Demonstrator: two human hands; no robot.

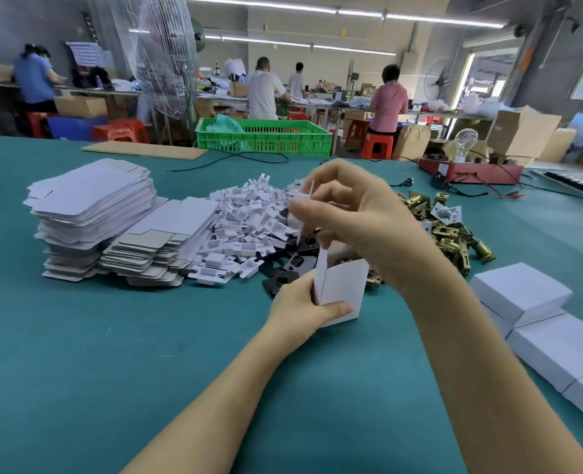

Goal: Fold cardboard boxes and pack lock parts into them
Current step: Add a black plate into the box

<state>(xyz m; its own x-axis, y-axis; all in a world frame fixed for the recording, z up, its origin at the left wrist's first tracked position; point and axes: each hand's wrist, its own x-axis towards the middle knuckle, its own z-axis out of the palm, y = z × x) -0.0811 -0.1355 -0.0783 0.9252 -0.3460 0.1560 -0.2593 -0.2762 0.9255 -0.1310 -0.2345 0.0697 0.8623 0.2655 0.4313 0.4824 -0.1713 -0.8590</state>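
Note:
My left hand (300, 302) grips a small white cardboard box (343, 289) upright above the green table, thumb across its lower front. My right hand (355, 213) is raised just above the box and pinches a thin white piece (308, 196), blurred, over the box's open top flap. Behind the hands lie a heap of white plastic inserts (249, 227), black lock plates (290, 265) and brass lock parts (454, 230). Stacks of flat white box blanks (91, 213) sit at the left.
Folded white boxes (536, 316) line the table's right side. Further back are a green crate (266, 136), a cardboard sheet (143, 150), black cables and a red device with a bulb (467, 165). People work at benches beyond.

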